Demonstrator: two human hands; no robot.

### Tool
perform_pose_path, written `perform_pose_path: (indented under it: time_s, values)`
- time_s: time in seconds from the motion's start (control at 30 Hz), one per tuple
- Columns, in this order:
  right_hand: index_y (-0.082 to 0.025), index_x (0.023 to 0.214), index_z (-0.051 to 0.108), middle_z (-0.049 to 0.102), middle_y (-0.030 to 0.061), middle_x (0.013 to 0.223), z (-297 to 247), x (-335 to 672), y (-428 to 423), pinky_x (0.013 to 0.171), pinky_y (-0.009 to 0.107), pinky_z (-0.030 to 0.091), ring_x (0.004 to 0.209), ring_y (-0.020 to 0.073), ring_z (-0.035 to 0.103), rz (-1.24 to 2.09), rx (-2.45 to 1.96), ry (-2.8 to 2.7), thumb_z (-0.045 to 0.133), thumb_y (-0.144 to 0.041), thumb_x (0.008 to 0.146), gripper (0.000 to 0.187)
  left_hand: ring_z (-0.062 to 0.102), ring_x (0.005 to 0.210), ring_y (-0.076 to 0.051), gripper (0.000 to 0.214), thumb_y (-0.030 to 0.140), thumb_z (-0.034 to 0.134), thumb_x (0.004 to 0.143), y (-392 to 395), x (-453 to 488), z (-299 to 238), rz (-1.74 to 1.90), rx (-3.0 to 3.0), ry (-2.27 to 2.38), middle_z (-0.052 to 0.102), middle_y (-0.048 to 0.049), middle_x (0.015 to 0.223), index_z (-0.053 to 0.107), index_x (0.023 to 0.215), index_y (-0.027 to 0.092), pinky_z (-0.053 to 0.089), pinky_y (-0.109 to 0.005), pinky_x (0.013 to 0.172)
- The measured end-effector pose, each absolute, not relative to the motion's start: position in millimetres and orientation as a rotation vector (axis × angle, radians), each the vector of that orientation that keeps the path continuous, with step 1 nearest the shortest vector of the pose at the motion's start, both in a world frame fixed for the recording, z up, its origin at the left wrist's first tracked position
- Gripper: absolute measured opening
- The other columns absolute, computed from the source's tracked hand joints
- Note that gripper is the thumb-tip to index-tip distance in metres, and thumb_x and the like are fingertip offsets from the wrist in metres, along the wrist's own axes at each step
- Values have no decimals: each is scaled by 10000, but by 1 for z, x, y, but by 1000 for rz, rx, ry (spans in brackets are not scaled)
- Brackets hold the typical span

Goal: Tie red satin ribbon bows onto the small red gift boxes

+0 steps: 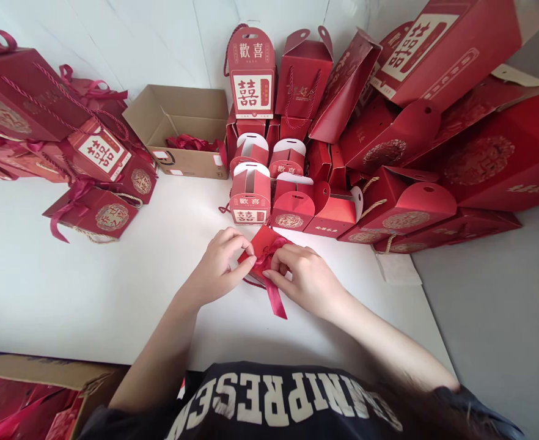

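A small red gift box [266, 239] lies on the white table [90, 293] in front of me. A dark red ribbon [274, 292] is wound on it, and one tail hangs toward me. My left hand [219, 266] pinches the ribbon at the box's left side, fingers closed. From the right, my right hand [304, 275] pinches the same ribbon. The box is mostly hidden under both hands.
Rows of small red boxes [250, 195] stand just behind. Large red bags [439, 49] pile up at the back right. More ribbon-tied red boxes [95, 211] are stacked at the left. An open cardboard carton [182, 131] holds ribbons. Another carton [35, 385] sits at bottom left.
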State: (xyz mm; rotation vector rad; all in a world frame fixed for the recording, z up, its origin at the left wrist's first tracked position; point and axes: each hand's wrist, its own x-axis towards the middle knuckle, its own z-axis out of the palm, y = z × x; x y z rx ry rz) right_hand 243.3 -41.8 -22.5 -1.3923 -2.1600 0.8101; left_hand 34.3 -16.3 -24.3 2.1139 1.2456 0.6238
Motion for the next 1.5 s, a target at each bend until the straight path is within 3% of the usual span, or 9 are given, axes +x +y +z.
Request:
perform_pose_path:
  time_s: [0.13,0.27,0.6,0.77,0.83,0.9,1.0,1.17,1.5]
  values:
    - [-211,723,520,617,3,771,-20,246,-41,688,316,398,691,156,533,837,-1378,-2165,627,-245,886,198,484,1223,-245,47,226,588,874,-18,37,-25,638,2143,1230,535,-67,1236,584,830,211,412,-415,1029]
    - [-212,710,530,618,0,753,-16,251,-40,653,295,388,676,149,533,886,-1357,-2165,617,-246,885,198,406,1351,-277,106,269,567,901,-18,38,-24,613,2030,1190,481,-68,1402,579,811,213,446,-432,1014]
    - [-227,693,505,615,-29,659,-7,268,-31,596,274,369,599,140,519,1006,-1436,-2124,580,-256,874,198,415,1397,-306,192,343,517,944,-2,28,-48,725,1694,1090,536,-140,1401,581,834,200,474,-468,1007]
    - [-226,685,513,606,-34,631,-7,272,-31,562,265,339,552,127,486,1004,-1447,-2159,592,-309,887,232,456,1354,-299,157,341,532,934,-5,25,-42,705,1756,1133,515,-134,1411,552,861,203,430,-488,1051]
    - [-227,715,534,609,-29,640,-6,275,-29,558,265,338,560,131,494,1023,-1439,-2160,576,-367,912,246,467,1333,-269,79,289,544,921,-9,24,-34,724,1879,1107,513,-113,1395,548,957,219,395,-470,1088]
    - [-231,796,567,630,-16,704,-6,279,-24,579,269,365,603,141,522,1025,-1412,-2122,525,-392,947,225,486,1294,-249,197,214,568,886,-14,23,-25,737,2056,1015,529,-100,1345,541,1080,235,398,-439,1088]
    - [-234,932,591,657,14,876,-10,279,-11,698,292,436,752,161,582,1025,-1289,-2048,438,-370,993,214,528,1197,-242,337,138,585,839,-20,25,-16,694,2297,944,577,-88,1241,535,1157,237,436,-404,1028]
    - [-240,1031,629,646,49,1070,-22,265,14,906,353,446,1004,199,583,1120,-1104,-2014,415,-378,1004,257,583,998,-211,251,131,537,897,-23,33,-18,644,2536,1014,643,-63,1103,574,1128,223,453,-376,900]
    - [-193,791,606,559,1,837,-20,271,19,684,270,396,741,137,505,1275,-1065,-2133,611,-349,891,185,548,806,-171,67,179,562,909,-16,25,-18,674,2341,1067,626,-23,847,622,894,207,448,-321,766]
